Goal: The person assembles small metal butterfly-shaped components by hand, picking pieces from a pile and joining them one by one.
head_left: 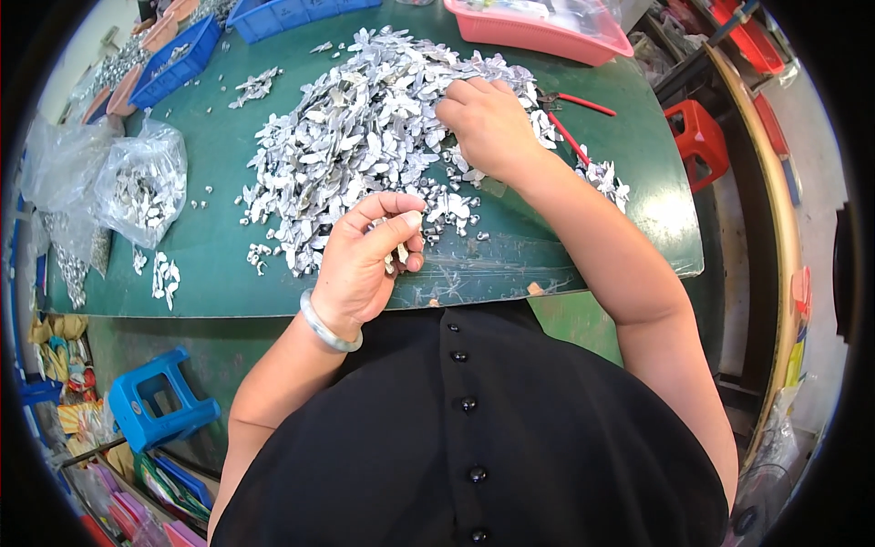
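Observation:
A wide heap of small silvery-white metal pieces [328,137], flat and leaf- or wing-shaped, covers the middle of the green table. Small silver ring-like bits [447,211] lie along its near edge. At the front of the heap, my left hand [363,257] is closed, palm partly up, with a few of the small metal pieces [399,255] between thumb and fingers. My right hand [488,128] rests farther off on the heap's right side, its fingers curled down into the pieces. The fingertips are hidden there, so what they pinch does not show. Red-handled pliers [572,137] lie just right of it.
Blue bins [178,64] stand at the far left and back, with a pink basket [547,32] at the back right. Clear plastic bags [141,173] of metal parts sit on the left. A blue stool [162,401] and a red stool [697,141] flank the table.

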Tool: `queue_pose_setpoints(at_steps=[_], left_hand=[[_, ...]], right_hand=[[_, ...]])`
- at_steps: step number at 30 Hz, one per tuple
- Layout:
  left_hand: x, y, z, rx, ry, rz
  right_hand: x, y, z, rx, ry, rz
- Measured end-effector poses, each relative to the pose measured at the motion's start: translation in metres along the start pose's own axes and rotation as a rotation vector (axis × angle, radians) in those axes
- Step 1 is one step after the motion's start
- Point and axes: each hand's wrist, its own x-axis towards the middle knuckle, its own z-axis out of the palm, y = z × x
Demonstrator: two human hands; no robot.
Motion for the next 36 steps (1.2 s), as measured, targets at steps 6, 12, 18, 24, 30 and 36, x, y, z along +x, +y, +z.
queue_pose_setpoints(at_steps=[6, 12, 18, 24, 30, 36], left_hand=[[-0.001, 0.000, 0.000, 0.028, -0.042, -0.006], [-0.001, 0.005, 0.000, 0.072, -0.023, 0.027], [0.006, 0.009, 0.005, 0.097, 0.072, 0.172], [0.009, 0.005, 0.009, 0.194, 0.086, 0.155], [0.006, -0.002, 0.007, 0.141, 0.054, 0.120], [0.004, -0.005, 0.007, 0.141, 0.040, 0.124]], right_hand=[[0.001, 0.000, 0.004, -0.005, 0.014, -0.051], [0.001, 0.004, 0.002, 0.182, 0.049, -0.018], [-0.010, -0.012, -0.042, 1.003, -0.231, 0.374], [-0.020, -0.031, -0.065, 1.190, -0.350, 0.477], [-0.029, -0.038, -0.065, 1.308, -0.344, 0.527], [-0.033, -0.042, -0.064, 1.449, -0.283, 0.592]])
